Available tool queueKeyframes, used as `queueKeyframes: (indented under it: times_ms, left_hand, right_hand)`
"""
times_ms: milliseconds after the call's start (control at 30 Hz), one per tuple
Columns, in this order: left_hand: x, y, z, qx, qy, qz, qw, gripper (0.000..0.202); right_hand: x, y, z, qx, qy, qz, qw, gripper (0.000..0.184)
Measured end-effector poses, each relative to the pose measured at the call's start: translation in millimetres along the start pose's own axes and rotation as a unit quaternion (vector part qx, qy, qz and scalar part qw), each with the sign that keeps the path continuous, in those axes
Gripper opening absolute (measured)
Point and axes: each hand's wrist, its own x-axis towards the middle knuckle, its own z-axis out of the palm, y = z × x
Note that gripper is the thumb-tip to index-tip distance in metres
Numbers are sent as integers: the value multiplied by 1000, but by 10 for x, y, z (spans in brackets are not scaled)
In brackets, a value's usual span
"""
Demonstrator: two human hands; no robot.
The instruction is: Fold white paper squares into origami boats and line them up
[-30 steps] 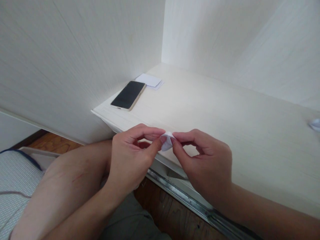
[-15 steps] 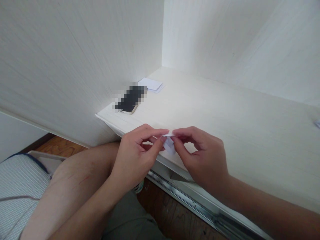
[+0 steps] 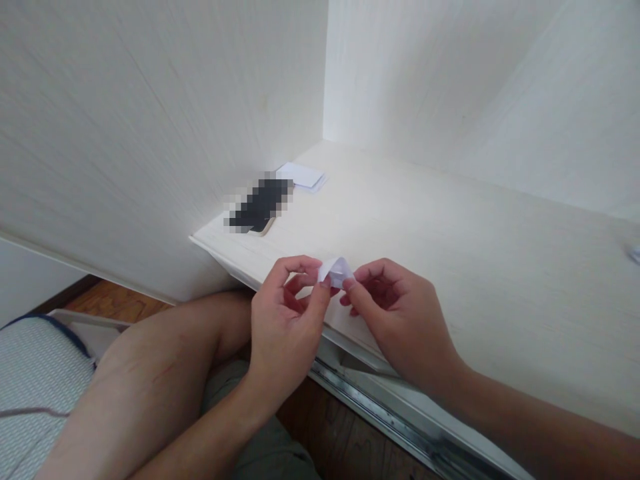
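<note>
A small folded piece of white paper is held up between my two hands, above the front edge of the white desk. Its top forms a pointed peak, with an opening facing me. My left hand pinches its left side between thumb and fingers. On its right side, my right hand grips it with the thumb in front and the index finger behind. Part of the paper is covered by my fingertips.
On the desk a phone lies by the left panel, its screen pixelated. Behind it sits a small stack of white paper. A small pale object shows at the right edge. Below the desk runs a metal drawer rail, near my bent leg.
The paper has been turned and spread from a flatter strip hanging down into an upright peaked shape. My left hand has shifted slightly to the right. The view has tilted a little.
</note>
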Motion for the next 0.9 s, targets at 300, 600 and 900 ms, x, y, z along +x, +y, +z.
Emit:
queueKeyframes:
  times_ms: [300,600,900]
  left_hand:
    - [-22,-15,30,-12,37,-19,999,25]
    - [-19,-7,40,-103,24,-41,994,24]
    - [-11,9,-27,-125,-21,-38,991,36]
  right_hand:
    - [26,-9,2,89,-49,-8,995,19]
    - [22,21,-3,88,-34,-36,995,13]
    - [20,42,-14,24,-12,-135,991,15]
